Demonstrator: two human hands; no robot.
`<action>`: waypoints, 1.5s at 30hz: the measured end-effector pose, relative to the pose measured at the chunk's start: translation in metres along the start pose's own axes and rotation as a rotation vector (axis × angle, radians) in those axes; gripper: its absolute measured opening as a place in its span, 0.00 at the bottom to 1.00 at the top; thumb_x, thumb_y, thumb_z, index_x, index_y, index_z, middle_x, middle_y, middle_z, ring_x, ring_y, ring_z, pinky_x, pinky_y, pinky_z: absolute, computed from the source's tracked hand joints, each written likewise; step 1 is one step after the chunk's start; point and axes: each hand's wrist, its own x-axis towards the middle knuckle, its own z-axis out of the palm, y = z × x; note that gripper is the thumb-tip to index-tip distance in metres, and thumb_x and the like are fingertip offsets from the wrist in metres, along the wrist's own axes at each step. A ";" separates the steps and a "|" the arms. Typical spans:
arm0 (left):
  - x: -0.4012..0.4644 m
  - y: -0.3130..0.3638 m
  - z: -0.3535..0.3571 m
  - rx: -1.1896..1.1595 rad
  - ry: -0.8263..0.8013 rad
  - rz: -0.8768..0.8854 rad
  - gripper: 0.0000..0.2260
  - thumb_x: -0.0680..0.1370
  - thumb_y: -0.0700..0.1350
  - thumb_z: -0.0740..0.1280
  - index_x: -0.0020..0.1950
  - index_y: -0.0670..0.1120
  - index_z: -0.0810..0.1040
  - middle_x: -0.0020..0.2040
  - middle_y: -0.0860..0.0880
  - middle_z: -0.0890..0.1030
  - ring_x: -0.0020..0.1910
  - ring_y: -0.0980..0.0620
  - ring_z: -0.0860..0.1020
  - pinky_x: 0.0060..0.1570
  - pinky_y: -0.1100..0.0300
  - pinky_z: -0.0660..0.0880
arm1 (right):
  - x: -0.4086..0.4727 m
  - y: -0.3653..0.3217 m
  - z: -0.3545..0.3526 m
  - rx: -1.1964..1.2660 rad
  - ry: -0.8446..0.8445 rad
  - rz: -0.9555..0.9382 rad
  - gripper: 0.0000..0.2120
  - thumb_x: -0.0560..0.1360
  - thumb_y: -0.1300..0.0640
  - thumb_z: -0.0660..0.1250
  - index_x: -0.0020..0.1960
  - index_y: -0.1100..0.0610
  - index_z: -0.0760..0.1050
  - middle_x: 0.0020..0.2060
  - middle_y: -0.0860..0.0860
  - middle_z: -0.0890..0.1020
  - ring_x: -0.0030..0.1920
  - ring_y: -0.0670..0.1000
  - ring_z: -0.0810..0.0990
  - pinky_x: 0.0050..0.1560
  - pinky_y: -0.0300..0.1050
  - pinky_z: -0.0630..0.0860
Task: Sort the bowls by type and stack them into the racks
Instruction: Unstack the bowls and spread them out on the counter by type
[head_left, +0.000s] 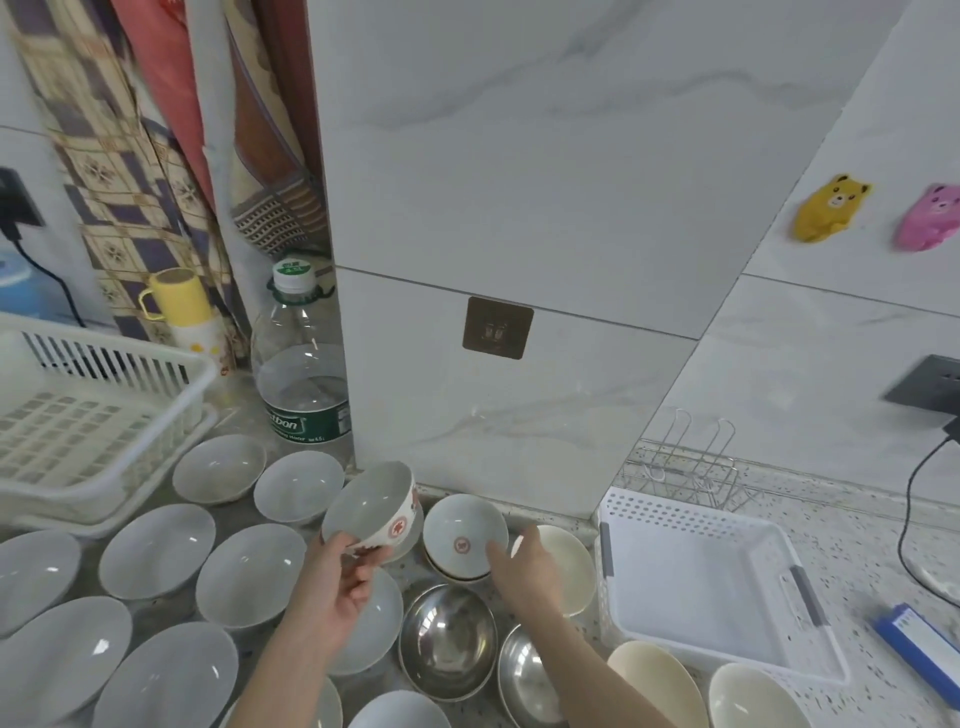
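Bowls of several kinds crowd a speckled stone desk (857, 525), seen from over a person's two bare forearms. Nearest the camera, cream-coloured bowls (654, 680) sit at the lower right beside two shiny steel bowls (449, 642), while plain pale grey-white ceramic bowls (156, 551) spread in rows across the left half. The left hand (337, 587) has its grip curled round the lower edge of a white ceramic bowl with red emblems on its side (371, 512), lifted and tilted above the others. The right hand (524, 566) reaches forward with fingers loosely extended, its fingertips at the rim of a matching white bowl with a red emblem inside (462, 530), which rests on another bowl; whether it actually touches is hard to tell. Just right of it lies a white perforated plastic basket with grey handles (696, 587). Farther back on the left stands a white slatted plastic dish rack (88, 415), with a clear water bottle with a green label (301, 379) and a yellow lidded cup (182, 306) behind. A wire rack (685, 467) stands against the marbled wall tiles (519, 156).
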 end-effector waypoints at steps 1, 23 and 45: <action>-0.001 0.000 -0.003 -0.011 0.008 -0.002 0.06 0.79 0.38 0.60 0.53 0.48 0.73 0.33 0.38 0.83 0.17 0.57 0.68 0.13 0.68 0.61 | 0.002 -0.002 0.002 -0.025 -0.011 -0.010 0.23 0.78 0.46 0.60 0.68 0.57 0.66 0.51 0.55 0.82 0.50 0.56 0.80 0.49 0.49 0.74; -0.036 -0.018 0.018 0.150 0.013 0.114 0.10 0.78 0.37 0.60 0.58 0.47 0.72 0.32 0.38 0.82 0.19 0.55 0.70 0.16 0.67 0.63 | -0.001 0.015 -0.038 0.576 -0.003 0.090 0.23 0.73 0.68 0.57 0.67 0.55 0.68 0.47 0.62 0.83 0.30 0.50 0.79 0.23 0.37 0.69; -0.134 -0.216 0.183 0.395 -0.242 0.003 0.19 0.78 0.33 0.56 0.60 0.54 0.72 0.38 0.37 0.84 0.24 0.55 0.77 0.17 0.66 0.62 | -0.080 0.277 -0.219 0.895 0.441 0.211 0.25 0.73 0.69 0.58 0.61 0.43 0.67 0.33 0.55 0.82 0.26 0.46 0.79 0.35 0.43 0.72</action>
